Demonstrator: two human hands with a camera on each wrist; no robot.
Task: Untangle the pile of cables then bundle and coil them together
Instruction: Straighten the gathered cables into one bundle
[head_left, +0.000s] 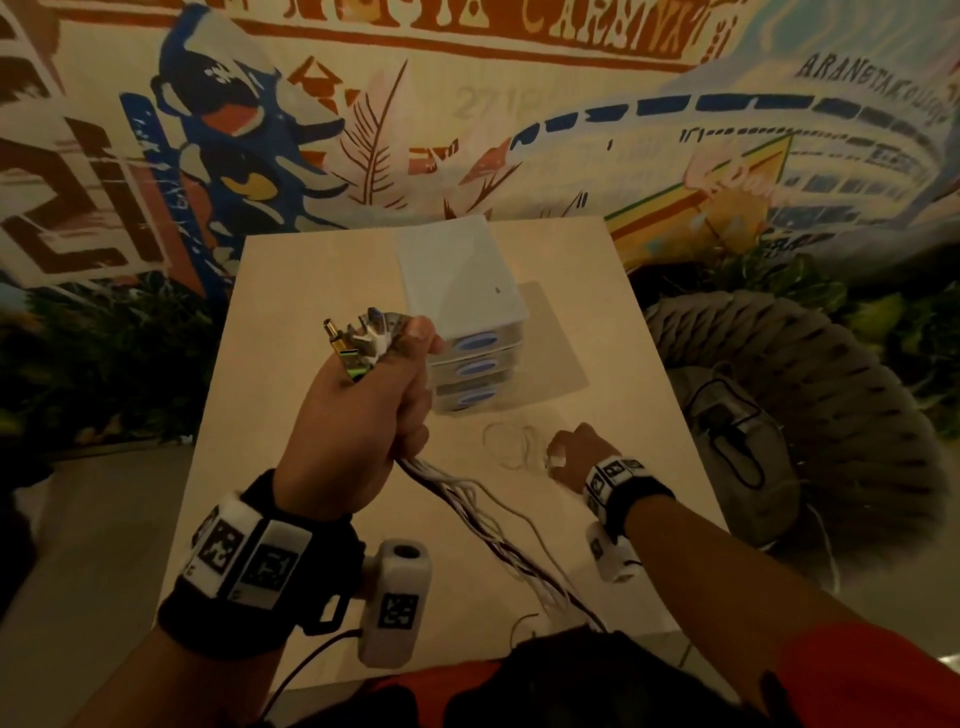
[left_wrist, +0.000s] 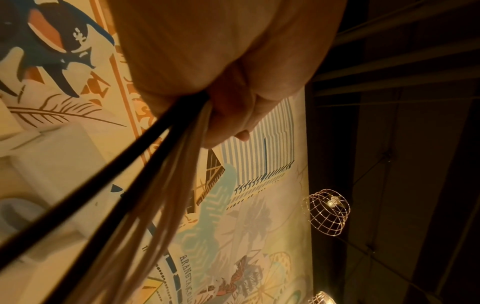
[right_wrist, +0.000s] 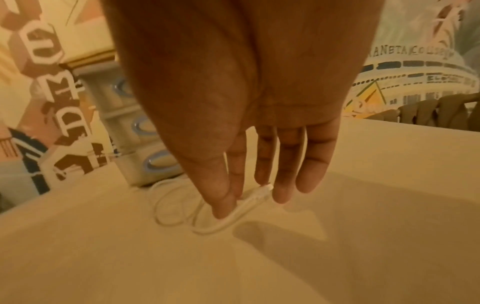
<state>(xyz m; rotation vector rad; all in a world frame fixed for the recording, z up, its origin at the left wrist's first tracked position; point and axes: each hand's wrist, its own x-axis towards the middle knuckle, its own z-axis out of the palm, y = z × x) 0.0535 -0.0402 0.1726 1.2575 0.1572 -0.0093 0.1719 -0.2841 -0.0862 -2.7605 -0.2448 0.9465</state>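
Note:
My left hand (head_left: 363, 400) is raised above the table and grips a bundle of cables (head_left: 498, 540), white ones and black ones. Their plugs (head_left: 358, 338) stick out of the top of the fist, and the cords trail down off the table's near edge. From the left wrist view the cables (left_wrist: 166, 174) run out of the closed fist (left_wrist: 228, 107). A thin white cable (right_wrist: 182, 207) lies in loose loops on the table. My right hand (head_left: 571, 452) reaches down to it, thumb and forefinger pinching the cable (right_wrist: 249, 200) just behind its white plug (right_wrist: 267, 188).
A white drawer unit (head_left: 467, 322) with blue oval handles stands on a clear mat at the table's far middle. To the right of the light wooden table (head_left: 291, 322) is a woven chair (head_left: 810, 415) holding a dark cord. A painted mural fills the wall behind.

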